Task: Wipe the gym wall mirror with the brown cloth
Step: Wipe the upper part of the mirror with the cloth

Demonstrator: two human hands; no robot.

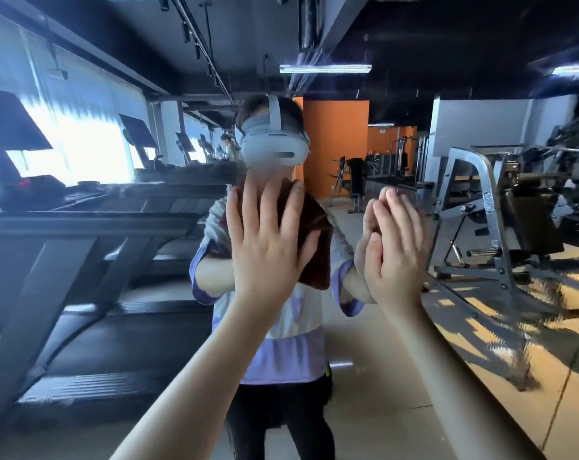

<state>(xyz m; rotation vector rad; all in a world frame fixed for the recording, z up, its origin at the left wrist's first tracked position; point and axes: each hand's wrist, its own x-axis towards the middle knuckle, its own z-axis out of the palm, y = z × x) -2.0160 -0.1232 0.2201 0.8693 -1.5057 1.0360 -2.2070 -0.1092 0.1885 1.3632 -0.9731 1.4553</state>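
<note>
Left hand (268,240), fingers wide, presses cloth (316,260) on mirror (414,376); right hand (397,254) flat, empty, at 3 o'clock. Cloth judged soft, light: palm its centre.

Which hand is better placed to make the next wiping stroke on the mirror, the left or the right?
Left. The left hand presses the brown cloth flat against the mirror with spread fingers. The right hand has no cloth; it only rests bare on the glass.
</note>
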